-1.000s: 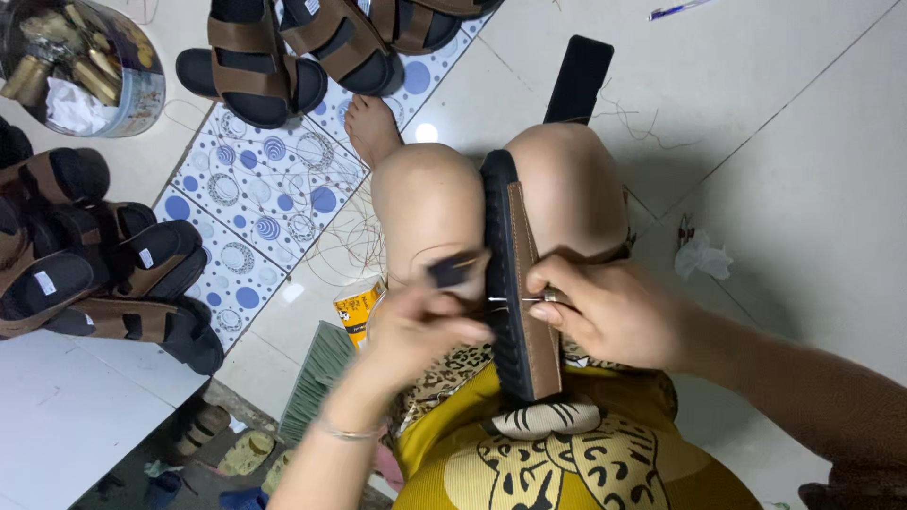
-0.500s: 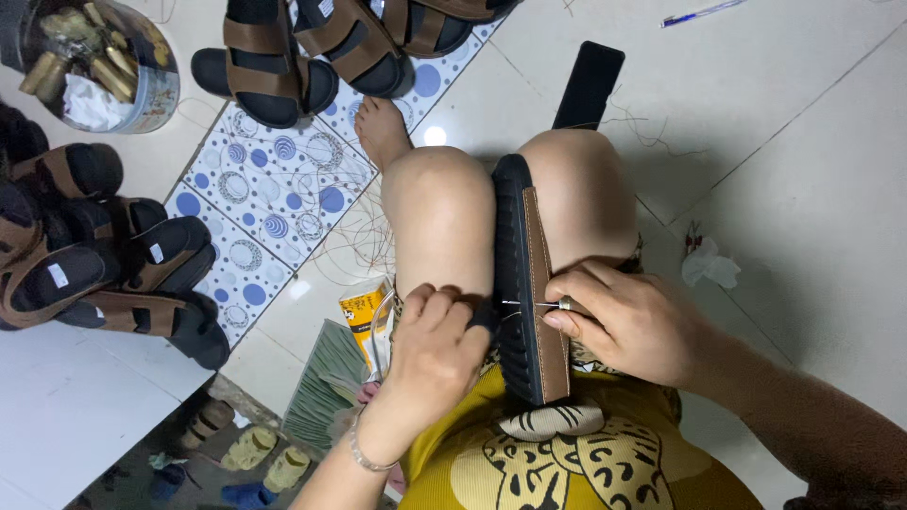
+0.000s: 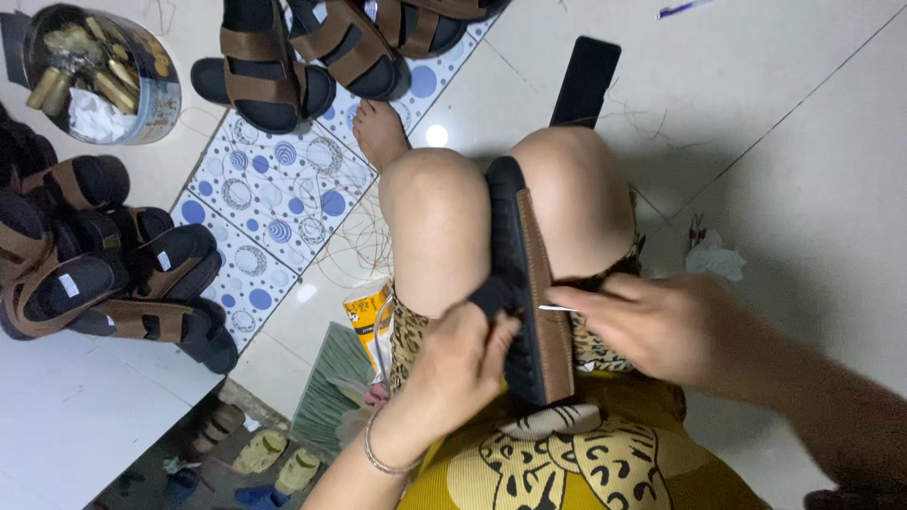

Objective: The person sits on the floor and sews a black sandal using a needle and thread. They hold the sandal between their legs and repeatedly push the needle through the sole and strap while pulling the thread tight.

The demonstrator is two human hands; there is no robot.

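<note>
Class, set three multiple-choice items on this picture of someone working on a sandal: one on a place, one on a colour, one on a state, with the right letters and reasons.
1. Where is the sandal sole being worked on?
A. clamped between the knees
B. flat on the floor
C. inside the tin

2. What colour is the strip along the sole's edge?
A. white
B. brown
C. blue

3. What is the right hand doing?
A. lying flat on the floor
B. pinching a thin needle at the sole
C. gripping the tin

Answers: 1 A, the sole stands on edge between both knees. 2 B, a brown strip runs along the black sole. 3 B, its fingertips close on the needle, while the left hand grips the sole's other side.
</note>
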